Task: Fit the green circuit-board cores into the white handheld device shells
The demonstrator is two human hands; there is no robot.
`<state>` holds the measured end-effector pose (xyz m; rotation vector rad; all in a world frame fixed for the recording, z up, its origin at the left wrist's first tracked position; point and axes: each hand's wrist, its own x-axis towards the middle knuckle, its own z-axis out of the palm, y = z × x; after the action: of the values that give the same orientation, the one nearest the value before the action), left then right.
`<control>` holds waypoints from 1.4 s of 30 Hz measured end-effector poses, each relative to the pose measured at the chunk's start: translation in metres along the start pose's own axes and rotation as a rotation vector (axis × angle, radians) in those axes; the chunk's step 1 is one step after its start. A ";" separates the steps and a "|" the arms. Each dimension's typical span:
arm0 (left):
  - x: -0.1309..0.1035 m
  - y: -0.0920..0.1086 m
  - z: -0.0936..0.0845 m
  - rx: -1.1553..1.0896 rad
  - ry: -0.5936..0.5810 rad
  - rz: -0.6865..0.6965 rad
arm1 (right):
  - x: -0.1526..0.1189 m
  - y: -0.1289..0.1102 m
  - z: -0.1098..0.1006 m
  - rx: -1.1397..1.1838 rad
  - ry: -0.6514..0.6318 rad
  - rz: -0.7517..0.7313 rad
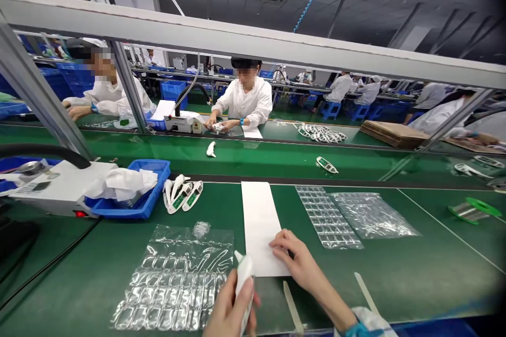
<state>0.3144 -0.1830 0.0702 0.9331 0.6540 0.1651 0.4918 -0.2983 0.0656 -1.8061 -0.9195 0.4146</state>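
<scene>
My left hand is wrapped round a white plastic device housing with a narrow pointed tip, held near the table's front edge. Its lower end is partly covered by my fingers. My right hand lies with bent, slightly parted fingers on the right edge of a long white sheet of paper. Nothing shows in its grasp. Beside my left hand, a clear plastic blister tray lies flat. Several similar housings, some opened to a green circuit board, are grouped farther back.
At left stand a blue bin with white cloth and a white bench unit. Another clear tray, a plastic bag and a solder wire spool lie right. Across a green belt, a co-worker handles a similar piece.
</scene>
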 end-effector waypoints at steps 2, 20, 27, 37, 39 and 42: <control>0.021 0.007 0.015 0.012 0.010 0.065 | 0.011 0.018 -0.012 -0.069 -0.018 0.002; 0.049 0.017 0.027 0.090 -0.017 0.094 | 0.004 -0.002 -0.006 0.181 0.095 0.068; 0.031 0.013 0.014 -0.064 0.025 -0.010 | -0.004 -0.068 0.042 0.335 -0.148 0.089; 0.022 0.008 -0.002 -0.118 0.088 -0.011 | 0.007 -0.063 0.066 0.083 -0.102 0.019; 0.022 0.008 -0.003 -0.114 0.094 -0.017 | 0.007 -0.063 0.067 0.075 -0.115 0.014; 0.021 0.008 -0.005 -0.107 0.090 -0.014 | 0.007 -0.062 0.068 0.072 -0.119 0.016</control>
<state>0.3298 -0.1664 0.0649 0.8216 0.7274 0.2287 0.4277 -0.2383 0.0942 -1.7383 -0.9605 0.5637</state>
